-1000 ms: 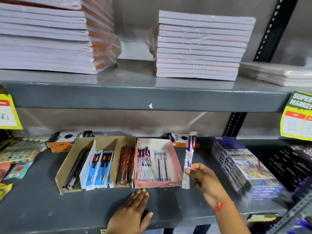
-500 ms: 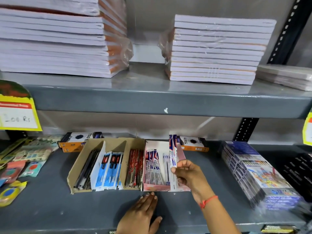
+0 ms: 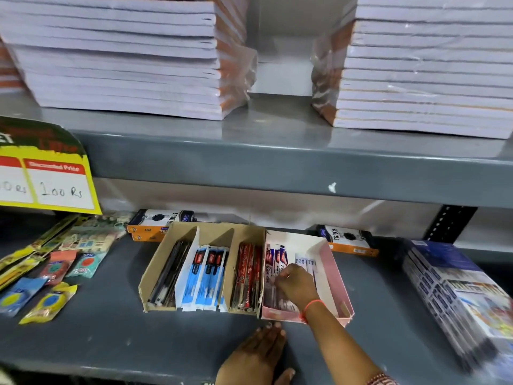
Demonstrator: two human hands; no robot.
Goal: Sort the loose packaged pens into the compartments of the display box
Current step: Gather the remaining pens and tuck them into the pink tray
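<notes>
The right hand (image 3: 295, 284) is inside the pink display box (image 3: 337, 276), fingers curled down onto the purple-and-white packaged pens (image 3: 277, 259) lying in its left part. Whether it grips a pack or merely presses on the pile cannot be told; the fingertips are hidden among the wrappers. The left hand (image 3: 256, 357) lies open and flat, palm down, on the grey shelf (image 3: 97, 337), just short of the box's front edge and holding nothing.

Beyond the right hand's knuckles, a smaller group of pale packs (image 3: 305, 263) lies in the same box. To the left of the right hand, touching the pink box, stands the brown cardboard box (image 3: 211, 232) with black, blue (image 3: 206, 276) and red pens (image 3: 248, 273) in separate compartments.

Risks observed:
- The pink box appears light, and its near right corner looks bent. A push from the right hand could slide or skew it, since the left hand is not bracing it.
- The slippery wrappers sit loosely, somewhat fanned. A pack pressed in at an angle may ride up over the others or slip across into the pale group.
- The wrist crosses the front wall. Lifting the hand out carelessly could catch that wall and tip the contents forward onto the shelf.
</notes>
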